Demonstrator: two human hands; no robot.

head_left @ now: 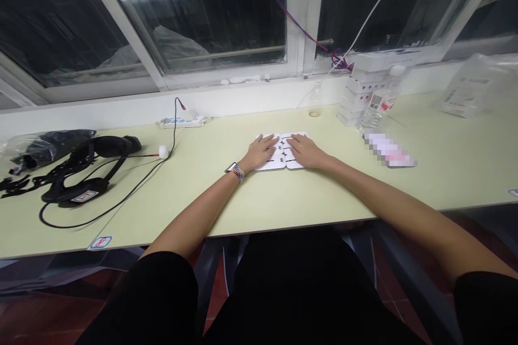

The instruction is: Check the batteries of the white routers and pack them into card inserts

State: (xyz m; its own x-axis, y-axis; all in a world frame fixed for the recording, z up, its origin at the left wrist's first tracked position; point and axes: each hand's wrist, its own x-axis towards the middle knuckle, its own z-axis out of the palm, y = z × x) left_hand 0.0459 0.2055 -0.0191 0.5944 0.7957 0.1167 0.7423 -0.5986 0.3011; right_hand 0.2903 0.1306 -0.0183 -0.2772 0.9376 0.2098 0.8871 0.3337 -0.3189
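Note:
Near the middle of the table, two white pieces with rounded outer corners lie side by side, the left piece (277, 161) and the right piece (290, 163), both printed with black marks, some like a letter W. They look like cards or thin tiles; whether each is one piece or several I cannot tell. My left hand (261, 152), with a watch and a woven band at the wrist, rests flat on the left piece, fingers spread. Flat on the right piece lies my right hand (305, 151), its fingers apart. Both palms hide part of the white surfaces.
On the left of the table (251, 199) are a black headset (87, 191) with a cable and a plastic-wrapped bundle (52, 145). A power strip (184, 121) lies by the wall. Rightward stand stacked white boxes (356, 94), a bottle (378, 108), a blurred phone-like object (388, 150) and a plastic bag (467, 89).

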